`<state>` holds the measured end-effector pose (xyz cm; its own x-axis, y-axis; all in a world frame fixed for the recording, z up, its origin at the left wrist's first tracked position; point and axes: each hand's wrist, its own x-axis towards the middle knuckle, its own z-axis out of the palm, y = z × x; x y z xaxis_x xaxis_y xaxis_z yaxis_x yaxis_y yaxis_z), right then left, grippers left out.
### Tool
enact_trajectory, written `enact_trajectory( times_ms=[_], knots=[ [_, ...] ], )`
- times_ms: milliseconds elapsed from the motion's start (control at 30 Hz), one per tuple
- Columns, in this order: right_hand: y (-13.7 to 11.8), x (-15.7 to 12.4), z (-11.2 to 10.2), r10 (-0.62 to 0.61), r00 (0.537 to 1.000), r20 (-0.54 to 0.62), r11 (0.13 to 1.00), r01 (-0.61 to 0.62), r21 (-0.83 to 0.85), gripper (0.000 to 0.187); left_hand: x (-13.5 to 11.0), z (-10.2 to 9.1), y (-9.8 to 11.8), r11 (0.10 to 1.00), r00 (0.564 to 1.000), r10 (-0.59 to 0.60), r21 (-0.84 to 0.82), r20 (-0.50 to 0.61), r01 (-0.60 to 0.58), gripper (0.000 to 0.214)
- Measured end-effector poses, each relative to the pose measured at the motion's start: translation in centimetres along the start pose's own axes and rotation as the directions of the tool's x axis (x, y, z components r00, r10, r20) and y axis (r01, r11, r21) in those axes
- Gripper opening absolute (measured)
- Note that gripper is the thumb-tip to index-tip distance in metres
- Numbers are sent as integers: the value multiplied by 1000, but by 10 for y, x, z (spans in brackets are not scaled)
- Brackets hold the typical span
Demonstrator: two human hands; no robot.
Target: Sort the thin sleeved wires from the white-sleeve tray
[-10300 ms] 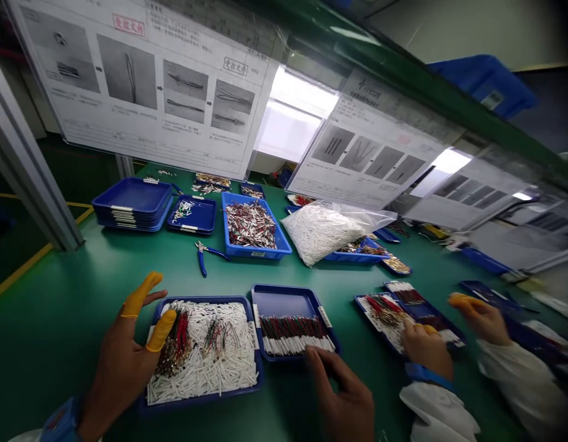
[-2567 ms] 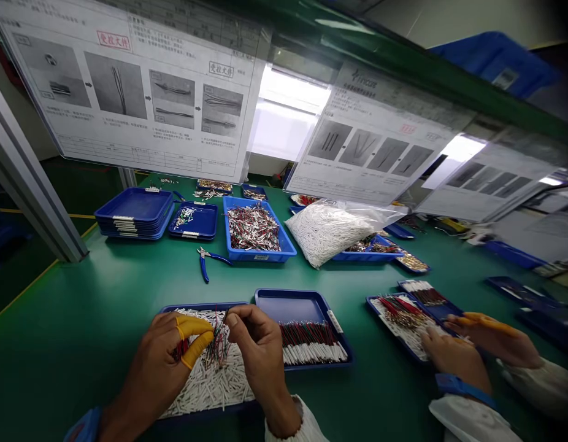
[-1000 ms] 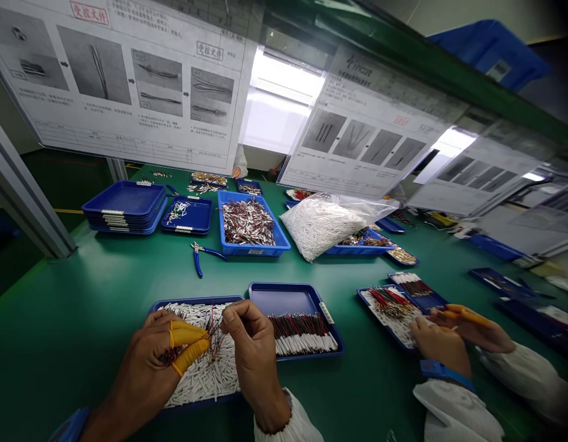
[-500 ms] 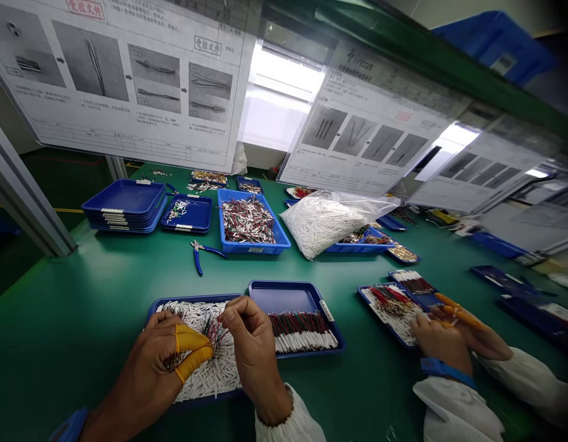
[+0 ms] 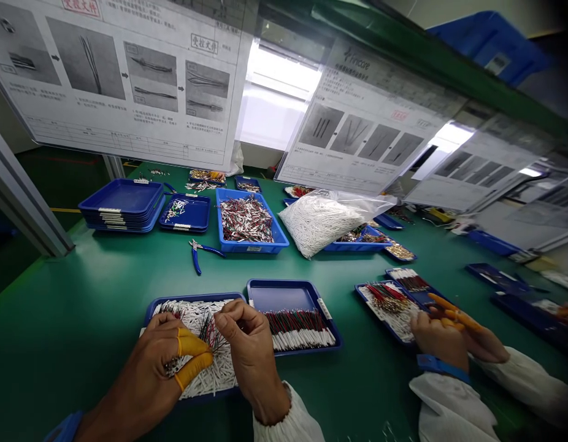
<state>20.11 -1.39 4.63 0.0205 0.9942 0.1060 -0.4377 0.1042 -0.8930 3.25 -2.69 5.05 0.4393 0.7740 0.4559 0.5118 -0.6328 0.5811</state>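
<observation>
Yellow finger cots (image 5: 192, 356), white tubes (image 5: 210, 371) in a blue tray (image 5: 150, 307), red-and-green wires (image 5: 299, 320), green table (image 5: 81, 307).

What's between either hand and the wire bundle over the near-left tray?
Nothing visible. The left hand pinches the wire bundle between its yellow-capped fingers. The right hand has its fingers directly on the wire ends, above the tray of white sleeves. No tool or part lies between them.
</observation>
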Motion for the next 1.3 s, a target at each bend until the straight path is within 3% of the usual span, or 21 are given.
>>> enact_trajectory(
  times_ms=[200,333,500,700,800,933,1133,1300],
  knots=[
    [2,6,-9,27,995,-91,994,-18,106,23,0,-1,-3,995,994,-97,31,-53,99,7],
    [0,6,-11,102,995,-14,991,-100,90,40,-1,-3,-7,990,987,-136,32,-84,139,7],
    [1,5,-9,41,998,44,999,-42,14,16,1,-2,-6,990,987,-133,33,-86,136,11],
    [2,6,-11,16,999,41,999,-18,28,15,4,-4,-2,995,990,-96,16,-101,98,11],
    [0,4,-11,58,996,72,998,-59,19,31,4,-3,-2,996,992,-85,27,-89,87,10],
    [-3,4,-10,20,996,86,1000,-18,-21,10,1,-1,-4,997,997,-40,59,-58,43,8],
    [-3,3,-7,23,997,70,1000,-24,18,24,-3,3,-3,999,1000,-6,33,-28,7,7],
    [1,4,-11,39,998,55,999,-40,25,23,-2,3,-2,999,997,-35,22,-62,36,6]
  ],
)
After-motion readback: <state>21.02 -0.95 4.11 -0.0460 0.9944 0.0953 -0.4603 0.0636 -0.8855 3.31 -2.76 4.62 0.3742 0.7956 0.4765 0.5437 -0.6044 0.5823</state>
